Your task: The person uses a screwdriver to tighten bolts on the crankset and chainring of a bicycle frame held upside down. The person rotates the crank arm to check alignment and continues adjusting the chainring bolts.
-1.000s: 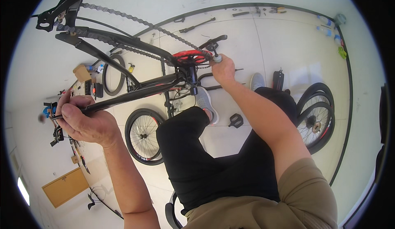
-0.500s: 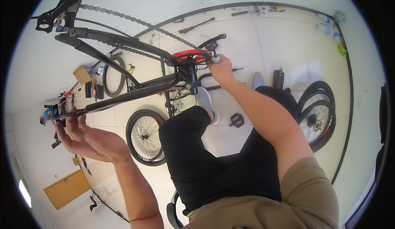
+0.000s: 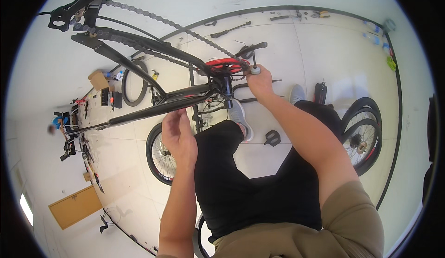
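Note:
A black bike frame fills the upper left, with a hanging chain and a red chainring. My right hand grips a grey cylindrical piece on a dark rod beside the chainring; some fingers are hidden behind it. My left hand is just under the long frame tube, palm sideways, its fingers loosely curled and apart; whether their tips touch the tube, I cannot tell.
Tiled floor holds a front wheel, stacked wheels, a loose pedal, a black bag, tools, bottles and a cardboard box. A person in blue is at far left.
My left hand has released the tube's left end and moved right along its underside. My right hand stays by the chainring; the whole scene has shifted slightly rightward.

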Demonstrator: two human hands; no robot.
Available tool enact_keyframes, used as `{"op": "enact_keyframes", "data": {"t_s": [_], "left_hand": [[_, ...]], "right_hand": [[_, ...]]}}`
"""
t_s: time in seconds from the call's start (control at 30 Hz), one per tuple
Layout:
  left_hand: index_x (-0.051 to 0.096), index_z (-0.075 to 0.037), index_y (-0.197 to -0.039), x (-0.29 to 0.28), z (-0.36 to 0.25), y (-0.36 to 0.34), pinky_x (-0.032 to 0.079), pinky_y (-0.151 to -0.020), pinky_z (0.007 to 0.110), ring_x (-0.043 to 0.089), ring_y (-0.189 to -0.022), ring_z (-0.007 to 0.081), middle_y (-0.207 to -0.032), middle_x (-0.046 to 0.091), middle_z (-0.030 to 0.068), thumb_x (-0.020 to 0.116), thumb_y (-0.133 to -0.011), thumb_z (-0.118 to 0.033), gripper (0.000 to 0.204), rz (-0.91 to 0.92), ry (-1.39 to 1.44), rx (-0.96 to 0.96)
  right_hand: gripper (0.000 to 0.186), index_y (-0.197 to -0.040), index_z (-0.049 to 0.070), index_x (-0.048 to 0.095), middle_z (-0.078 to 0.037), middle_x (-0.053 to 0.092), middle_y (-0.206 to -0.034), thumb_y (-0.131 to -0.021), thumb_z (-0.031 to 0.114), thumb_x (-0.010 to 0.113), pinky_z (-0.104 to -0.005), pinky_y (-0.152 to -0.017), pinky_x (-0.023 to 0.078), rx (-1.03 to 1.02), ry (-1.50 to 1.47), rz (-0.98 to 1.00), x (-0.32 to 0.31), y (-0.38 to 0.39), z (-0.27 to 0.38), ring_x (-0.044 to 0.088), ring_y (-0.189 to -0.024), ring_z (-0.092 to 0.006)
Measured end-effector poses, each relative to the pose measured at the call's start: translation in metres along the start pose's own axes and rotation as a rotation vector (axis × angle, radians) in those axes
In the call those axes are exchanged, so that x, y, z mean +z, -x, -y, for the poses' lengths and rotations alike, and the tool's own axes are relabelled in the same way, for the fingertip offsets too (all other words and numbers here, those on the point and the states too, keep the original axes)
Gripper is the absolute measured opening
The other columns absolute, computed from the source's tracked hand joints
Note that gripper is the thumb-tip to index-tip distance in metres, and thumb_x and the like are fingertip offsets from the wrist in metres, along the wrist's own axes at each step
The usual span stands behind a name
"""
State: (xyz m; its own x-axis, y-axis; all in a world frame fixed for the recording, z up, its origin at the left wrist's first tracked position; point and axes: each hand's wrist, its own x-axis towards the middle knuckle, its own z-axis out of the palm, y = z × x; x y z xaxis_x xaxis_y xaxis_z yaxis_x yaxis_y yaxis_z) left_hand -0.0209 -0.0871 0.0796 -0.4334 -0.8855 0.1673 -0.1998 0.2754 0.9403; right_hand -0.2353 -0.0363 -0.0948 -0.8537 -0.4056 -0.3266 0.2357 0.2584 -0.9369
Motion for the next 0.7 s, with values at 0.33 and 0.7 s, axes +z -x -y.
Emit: {"op": "enact_keyframes", "data": {"t_s": [0.33,0.7], "left_hand": [[0.053,0.002,-0.129,0.036,0.042,-0.119,0.055,-0.081,0.034,0.065,-0.096,0.0235,-0.121,0.063,0.0205,0.064,-0.088,-0.010,0.044,0.145,-0.316,-0.042],[0.066,0.000,-0.098,0.042,0.071,-0.124,0.052,-0.066,0.026,0.060,-0.080,0.0112,-0.090,0.066,0.0055,0.060,-0.096,-0.010,0.012,0.205,-0.047,-0.190]], "right_hand": [[0.017,-0.097,0.003,0.068,-0.016,0.069,-0.082,-0.082,0.009,0.063,-0.0368,-0.073,0.049,0.054,-0.077,0.056,-0.007,0.004,0.009,0.064,-0.077,-0.0257],[0.023,-0.095,0.003,0.066,-0.007,0.066,-0.085,-0.076,-0.003,0.056,-0.0303,-0.068,0.046,0.067,-0.074,0.079,-0.005,0.003,0.011,0.057,-0.076,-0.0153]]}}
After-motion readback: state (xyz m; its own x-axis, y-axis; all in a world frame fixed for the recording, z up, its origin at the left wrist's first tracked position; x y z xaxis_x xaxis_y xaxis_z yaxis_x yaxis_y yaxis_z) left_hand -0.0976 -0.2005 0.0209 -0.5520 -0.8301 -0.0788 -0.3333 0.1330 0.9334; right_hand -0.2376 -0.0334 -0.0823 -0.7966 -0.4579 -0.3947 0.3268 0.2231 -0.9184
